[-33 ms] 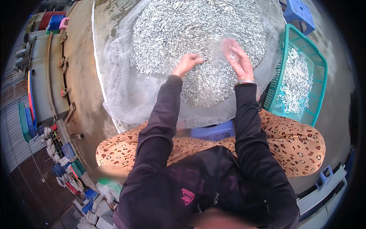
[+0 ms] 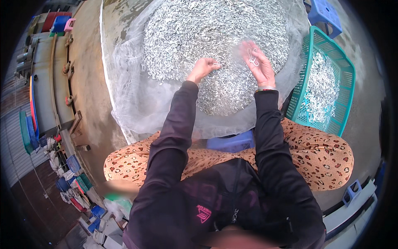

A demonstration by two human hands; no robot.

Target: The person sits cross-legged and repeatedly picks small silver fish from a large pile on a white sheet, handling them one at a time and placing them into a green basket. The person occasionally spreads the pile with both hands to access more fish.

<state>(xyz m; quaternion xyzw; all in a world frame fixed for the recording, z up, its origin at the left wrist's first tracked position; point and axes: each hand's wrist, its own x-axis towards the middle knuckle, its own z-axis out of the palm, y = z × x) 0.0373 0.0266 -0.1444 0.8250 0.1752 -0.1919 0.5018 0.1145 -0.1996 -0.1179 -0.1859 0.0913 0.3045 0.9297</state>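
A wide heap of small silvery-white curled pieces (image 2: 178,37) lies on a pale mesh net (image 2: 137,99) in front of me; what they are I cannot make out. My left hand (image 2: 203,69) is over the heap's near middle, thumb and forefinger pinched on one small white curled piece. To its right, my right hand (image 2: 259,66) is raised with the palm partly turned up. A few white curled pieces (image 2: 253,59) rest in it against the fingers, whose tips are smeared by motion.
A green plastic basket (image 2: 350,91) at the right holds many white curled pieces. Blue plastic stools stand at the upper right (image 2: 325,16) and under the net's near edge (image 2: 231,142). Rusty-edged metal tanks (image 2: 43,83) and stacked goods line the far left.
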